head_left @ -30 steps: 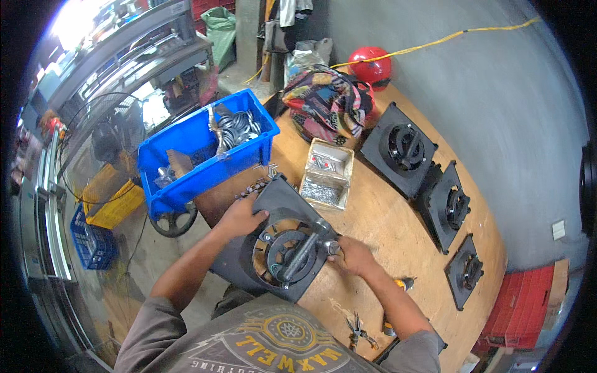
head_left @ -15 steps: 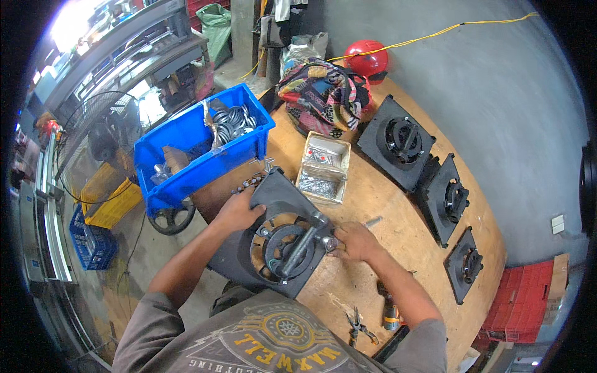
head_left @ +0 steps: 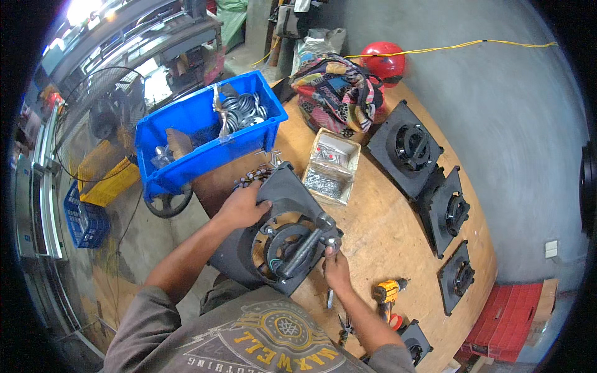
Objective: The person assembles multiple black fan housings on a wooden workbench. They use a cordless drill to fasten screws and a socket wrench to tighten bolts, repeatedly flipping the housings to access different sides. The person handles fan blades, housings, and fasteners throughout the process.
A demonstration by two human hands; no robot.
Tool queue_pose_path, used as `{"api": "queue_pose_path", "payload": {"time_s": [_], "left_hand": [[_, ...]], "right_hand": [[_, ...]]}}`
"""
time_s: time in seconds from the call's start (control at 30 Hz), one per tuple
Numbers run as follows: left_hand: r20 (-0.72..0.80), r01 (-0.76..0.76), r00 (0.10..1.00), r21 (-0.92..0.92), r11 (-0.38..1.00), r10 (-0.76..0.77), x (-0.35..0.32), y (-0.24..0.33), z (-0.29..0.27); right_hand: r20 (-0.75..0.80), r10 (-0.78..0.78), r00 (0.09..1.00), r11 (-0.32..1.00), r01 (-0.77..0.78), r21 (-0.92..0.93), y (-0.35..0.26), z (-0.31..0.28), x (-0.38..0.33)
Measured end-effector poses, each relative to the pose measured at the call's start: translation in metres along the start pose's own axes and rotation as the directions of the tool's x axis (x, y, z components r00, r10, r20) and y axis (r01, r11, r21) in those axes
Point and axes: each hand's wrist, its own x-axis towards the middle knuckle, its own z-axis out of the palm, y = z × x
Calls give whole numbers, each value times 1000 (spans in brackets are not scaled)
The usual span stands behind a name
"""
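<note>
A black square plate (head_left: 291, 186) with a round opening and a ring-shaped fitting (head_left: 292, 245) lies tilted before me at the table's near edge. My left hand (head_left: 245, 206) grips its upper left edge, thumb on top and fingers partly hidden beneath. A thick dark bar (head_left: 300, 253) crosses the fitting. At the plate's right side my right hand (head_left: 336, 268) is closed round a ratchet wrench (head_left: 330, 298). The wrench's head (head_left: 333, 242) sits at the plate's right edge beside the bar's end; its handle points toward me.
A blue bin (head_left: 211, 163) of metal rings stands at the far left, a box of screws (head_left: 331, 166) beyond the plate. Loose bolts (head_left: 252, 177) lie by my left hand. Similar plates (head_left: 404, 149) line the right. A yellow drill (head_left: 387, 292) and pliers (head_left: 344, 329) lie near my right forearm.
My right hand has swung the wrench handle from pointing right to pointing toward me. The left hand keeps its hold on the plate. The view has shifted, and the drill shows more fully.
</note>
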Motion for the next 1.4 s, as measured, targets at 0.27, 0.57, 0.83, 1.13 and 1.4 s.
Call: {"api": "queue_pose_path", "payload": {"time_s": [0.27,0.57,0.83,1.13,1.4], "left_hand": [[-24,-17,1000,-13,1000,16,-3,4,-3],[-6,41,999,-46,998,-42,-2,1,0],[-45,-23,999,17,1000,24,1,12,5],[15,3,1000,2,1000,-3,0,18,0],[-24,-47,999,-28,999,46,1,16,5]], "right_hand": [[647,-634,423,271,905,-327,-23,-90,108],[39,-165,986,963,169,-212,18,-18,21],[40,87,995,994,-89,59,12,-1,0],[701,-504,505,367,860,-355,-17,-104,105],[372,-399,838,640,545,-541,19,-70,52]]}}
